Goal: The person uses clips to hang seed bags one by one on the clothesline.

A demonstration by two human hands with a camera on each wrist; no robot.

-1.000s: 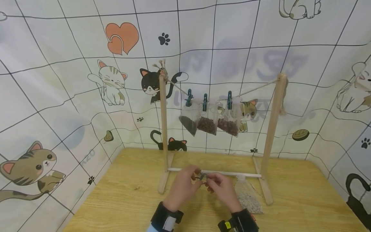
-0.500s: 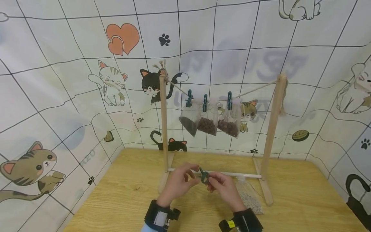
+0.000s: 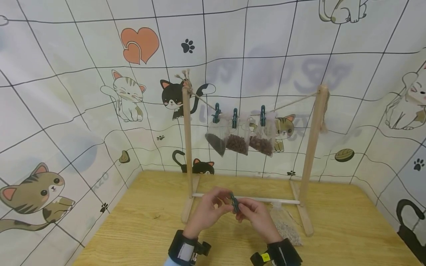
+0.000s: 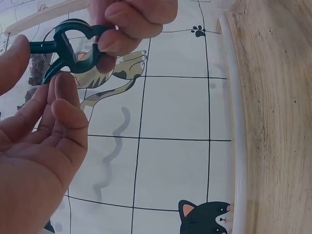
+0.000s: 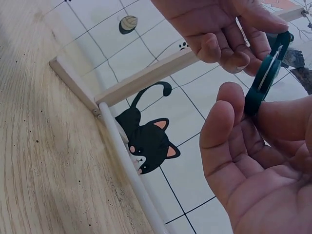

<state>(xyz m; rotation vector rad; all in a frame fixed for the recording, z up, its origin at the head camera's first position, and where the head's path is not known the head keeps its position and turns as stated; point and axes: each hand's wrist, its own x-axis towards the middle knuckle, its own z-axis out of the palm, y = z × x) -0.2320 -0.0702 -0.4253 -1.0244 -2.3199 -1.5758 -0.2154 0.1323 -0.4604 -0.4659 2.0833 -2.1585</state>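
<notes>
Between both hands is a green spring clip (image 3: pixel 234 203), held just above the table in front of the rack. My left hand (image 3: pixel 206 210) has its thumb and fingers on the two handle ends of the clip (image 4: pixel 62 48), as the left wrist view shows. At the other end, my right hand (image 3: pixel 257 216) pinches the clip by its mouth between thumb and fingers. The right wrist view shows the clip (image 5: pixel 265 80) edge-on. A clear bag of pale grains (image 3: pixel 286 229) lies on the table beside the right hand, partly hidden by it.
A wooden rack (image 3: pixel 313 147) with a rope (image 3: pixel 296 100) stands at the back. Three green clips (image 3: pixel 235 118) hold bags there: one of dark grains (image 3: pixel 216 143), two of brown pieces (image 3: pixel 261 145). A white crossbar (image 3: pixel 273 199) runs low behind the hands.
The clip has been turned from lying low between the fingers to standing more upright. My left hand drew slightly away, then came back to the handles. The right hand kept its pinch.
</notes>
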